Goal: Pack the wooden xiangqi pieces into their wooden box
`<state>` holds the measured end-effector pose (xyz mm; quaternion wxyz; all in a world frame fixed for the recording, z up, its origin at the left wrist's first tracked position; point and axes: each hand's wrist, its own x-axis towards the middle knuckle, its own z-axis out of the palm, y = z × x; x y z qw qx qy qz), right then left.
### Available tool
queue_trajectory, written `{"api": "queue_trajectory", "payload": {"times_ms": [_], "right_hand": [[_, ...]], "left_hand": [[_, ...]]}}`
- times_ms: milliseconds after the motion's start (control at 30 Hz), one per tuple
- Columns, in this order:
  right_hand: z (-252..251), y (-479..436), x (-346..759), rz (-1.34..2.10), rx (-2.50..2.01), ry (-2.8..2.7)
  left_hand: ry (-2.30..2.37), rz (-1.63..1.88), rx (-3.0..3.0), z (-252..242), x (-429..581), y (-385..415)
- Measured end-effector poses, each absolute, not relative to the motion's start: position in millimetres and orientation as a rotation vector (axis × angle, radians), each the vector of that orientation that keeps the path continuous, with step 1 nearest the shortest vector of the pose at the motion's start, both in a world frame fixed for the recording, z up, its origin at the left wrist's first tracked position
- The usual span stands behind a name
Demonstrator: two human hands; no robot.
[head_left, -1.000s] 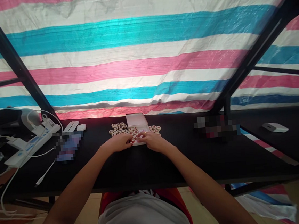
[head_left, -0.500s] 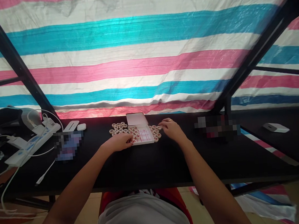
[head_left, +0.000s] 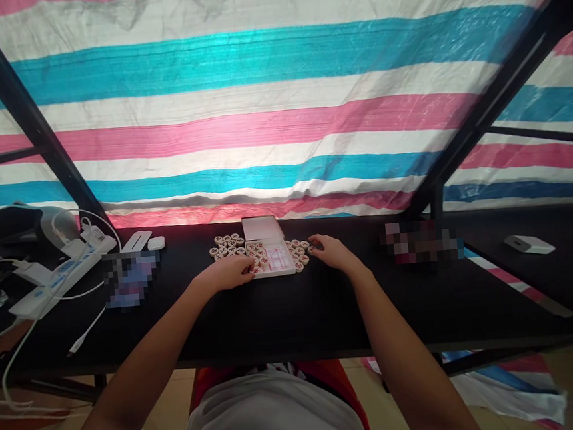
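The left hand [head_left: 228,272] was rested, fingers curled, at the near left corner of the white box [head_left: 276,261]; whether anything was held could not be told. The right hand [head_left: 334,251] was laid loosely spread beside the round pieces [head_left: 298,253] right of the box. Its lid [head_left: 260,229] was seen behind.

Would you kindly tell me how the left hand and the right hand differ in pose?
The left hand rests at the box's front left corner, fingers curled at the pieces inside; the right hand lies right of the box, fingertips at the loose pieces there. The left hand's fingers curl under; the right's stretch flatter. Both lie palm down over the table.
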<state>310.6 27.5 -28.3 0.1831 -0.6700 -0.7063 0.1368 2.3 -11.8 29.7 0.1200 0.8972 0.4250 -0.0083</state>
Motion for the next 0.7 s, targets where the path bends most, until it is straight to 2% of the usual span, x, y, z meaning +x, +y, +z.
{"api": "queue_trajectory", "payload": {"times_ms": [700], "right_hand": [[-31.3,30.5,305.4,0.316,-1.913,-1.966]], "left_hand": [[1.235,-0.014,2.602,29.2,2.4,-11.6]]}}
